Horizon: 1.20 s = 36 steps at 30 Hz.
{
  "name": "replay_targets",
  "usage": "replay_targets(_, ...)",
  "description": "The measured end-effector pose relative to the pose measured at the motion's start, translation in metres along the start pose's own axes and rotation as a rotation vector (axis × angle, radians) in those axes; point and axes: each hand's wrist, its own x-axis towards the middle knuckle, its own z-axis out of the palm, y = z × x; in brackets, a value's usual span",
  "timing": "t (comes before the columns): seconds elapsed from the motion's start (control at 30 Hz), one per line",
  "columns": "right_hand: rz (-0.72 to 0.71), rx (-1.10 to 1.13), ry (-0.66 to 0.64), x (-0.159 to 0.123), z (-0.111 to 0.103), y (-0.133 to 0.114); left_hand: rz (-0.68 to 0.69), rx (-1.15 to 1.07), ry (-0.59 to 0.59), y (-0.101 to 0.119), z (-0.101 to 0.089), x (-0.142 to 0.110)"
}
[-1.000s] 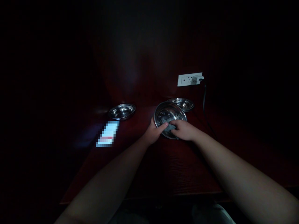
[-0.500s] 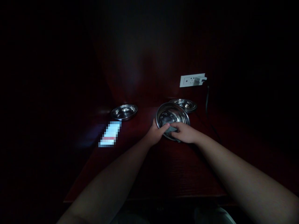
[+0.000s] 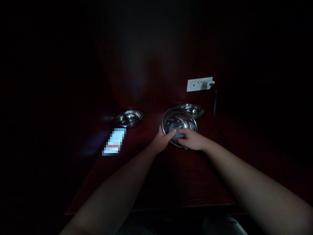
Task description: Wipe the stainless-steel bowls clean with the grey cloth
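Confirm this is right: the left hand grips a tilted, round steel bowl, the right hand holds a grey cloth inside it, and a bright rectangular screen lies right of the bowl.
Wrong side: in the head view, the bright rectangular screen lies left, not right, of the tilted, round steel bowl. The rest stands: left hand on the bowl, right hand with the grey cloth inside.

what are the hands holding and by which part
The left hand grips a metal bowl by its near left rim; the right hand holds a grey cloth inside it, exact part unclear.
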Motion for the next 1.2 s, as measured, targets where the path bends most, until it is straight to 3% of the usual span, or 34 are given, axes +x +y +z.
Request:
replay_targets(0.23,-0.101,-0.147,0.073,0.0,-0.003,-0.003,0.01,0.01,-0.007,-0.002,0.0,0.002)
replay_targets(0.43,-0.047,-0.358,0.216,-0.005,-0.017,-0.006,-0.049,-0.052,0.003,-0.004,0.002,0.001)
replay_targets(0.7,-0.088,-0.29,0.085,-0.008,-0.01,-0.013,-0.054,-0.035,0.038,0.0,0.004,0.001)
replay_targets(1.2,-0.11,-0.138,0.058,-0.008,-0.004,-0.011,-0.113,-0.074,0.071,-0.002,0.004,0.003)
